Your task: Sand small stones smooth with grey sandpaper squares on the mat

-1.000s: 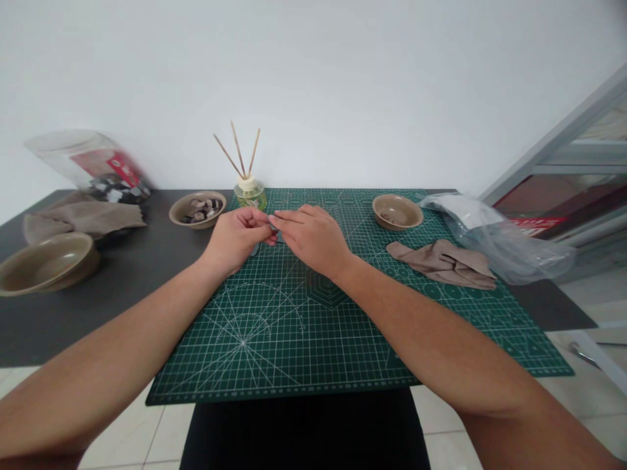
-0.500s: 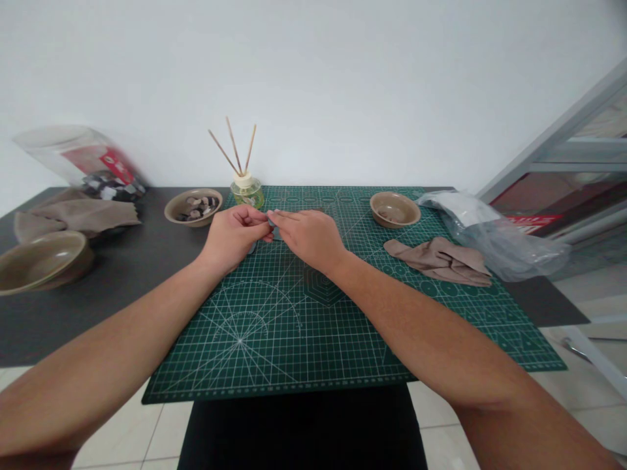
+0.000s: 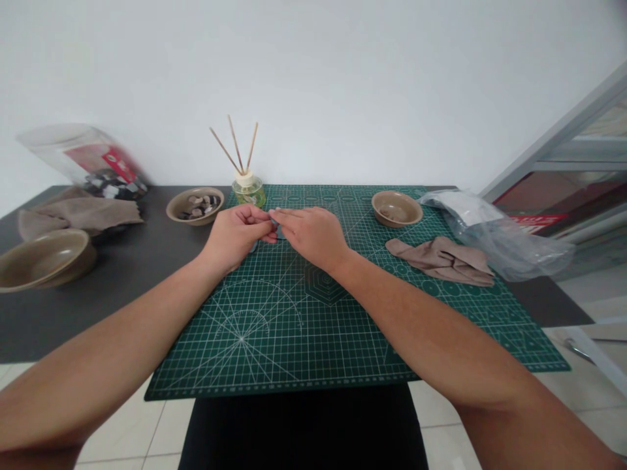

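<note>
Over the far part of the green cutting mat, my two hands meet at the fingertips. My left hand is closed in a pinch on a small grey piece, mostly hidden by the fingers, so its kind cannot be told. The fingers of my right hand, held together and bent over, press on the same piece from the right. Under the hands, something bluish-grey and flat shows in part. A tan bowl left of my left hand holds several small brown, black and pale pieces.
Behind my left hand stands a reed diffuser with three sticks. At right are another tan bowl, a crumpled brown cloth and a clear plastic bag. At left are a large bowl, a brown cloth and a clear container.
My right fingertips have shifted slightly over the grey piece, which shows less than before. The whole view has moved a little; the other things stay in place.
</note>
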{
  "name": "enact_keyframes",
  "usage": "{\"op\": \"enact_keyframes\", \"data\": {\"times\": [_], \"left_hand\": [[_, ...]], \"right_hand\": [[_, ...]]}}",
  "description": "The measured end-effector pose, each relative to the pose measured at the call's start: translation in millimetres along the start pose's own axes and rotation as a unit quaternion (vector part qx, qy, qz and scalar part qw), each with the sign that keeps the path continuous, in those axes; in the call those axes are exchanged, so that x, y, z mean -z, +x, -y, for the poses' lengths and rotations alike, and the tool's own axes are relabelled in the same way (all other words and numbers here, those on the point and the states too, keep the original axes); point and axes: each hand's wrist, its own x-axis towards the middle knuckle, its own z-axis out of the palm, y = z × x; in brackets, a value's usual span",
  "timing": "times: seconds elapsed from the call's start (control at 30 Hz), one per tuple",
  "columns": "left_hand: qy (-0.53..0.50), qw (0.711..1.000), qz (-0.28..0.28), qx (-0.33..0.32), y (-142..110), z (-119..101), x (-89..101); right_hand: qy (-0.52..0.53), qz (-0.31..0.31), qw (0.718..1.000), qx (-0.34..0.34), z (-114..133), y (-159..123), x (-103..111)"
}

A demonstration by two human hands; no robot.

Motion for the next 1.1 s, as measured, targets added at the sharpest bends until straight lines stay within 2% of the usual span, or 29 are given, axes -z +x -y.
{"op": "enact_keyframes", "data": {"times": [0.33, 0.57, 0.7, 0.83, 1.0, 1.1], "left_hand": [[-0.006, 1.000, 0.008, -0.026, -0.9, -1.2, 1.4], [-0.012, 1.000, 0.027, -0.010, 1.8, 3.7, 4.2], [-0.022, 0.999, 0.042, -0.006, 1.4, 5.0, 4.1], [-0.003, 0.998, 0.064, -0.019, 0.8, 4.7, 4.4], [-0.010, 0.998, 0.044, -0.044, -1.2, 1.2, 1.1], [-0.004, 0.998, 0.028, -0.057, -3.1, -2.0, -1.4]], "right_hand": [[0.024, -0.010, 0.999, -0.033, 0.1, -1.1, 6.9], [0.106, -0.024, 0.991, -0.082, -2.9, 0.1, -1.2], [0.160, -0.040, 0.983, -0.077, -4.6, 0.3, -5.7], [0.154, -0.034, 0.985, -0.072, -3.7, -0.4, -5.5], [0.155, -0.044, 0.987, -0.024, -1.8, -1.6, -4.5], [0.159, -0.050, 0.986, -0.032, -1.6, -1.7, -4.7]]}}
